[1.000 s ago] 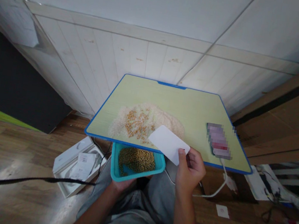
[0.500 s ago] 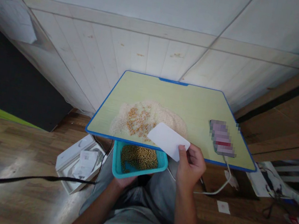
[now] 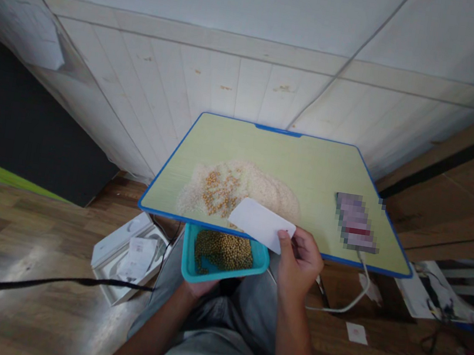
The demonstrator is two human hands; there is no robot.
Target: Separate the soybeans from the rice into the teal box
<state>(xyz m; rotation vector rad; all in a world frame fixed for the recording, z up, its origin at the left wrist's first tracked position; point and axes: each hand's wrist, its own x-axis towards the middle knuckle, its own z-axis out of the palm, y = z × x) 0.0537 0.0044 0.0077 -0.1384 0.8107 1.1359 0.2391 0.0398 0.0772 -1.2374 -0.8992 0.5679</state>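
Note:
My right hand (image 3: 300, 264) pinches the right end of a white card (image 3: 257, 222), which lies over the front edge of a pale green table (image 3: 310, 165) with a blue rim. Left of the card, yellow soybeans (image 3: 219, 192) are scattered among white rice grains (image 3: 267, 185). Under the table's front edge, my left hand (image 3: 201, 287) supports a turquoise basket (image 3: 222, 275) from below; its fingers are mostly hidden beneath it. Inside the basket is a heap of beans (image 3: 228, 250), greenish at the left and yellowish at the right.
A phone (image 3: 357, 222) with a blurred screen lies on the table's right side, a white cable (image 3: 357, 296) running down from it. An open white box (image 3: 129, 259) stands on the floor at left. Brown cardboard (image 3: 466, 194) is at right, and a wall rises behind the table.
The white card and my right hand have moved slightly left and down relative to the table. The whole view has shifted a little.

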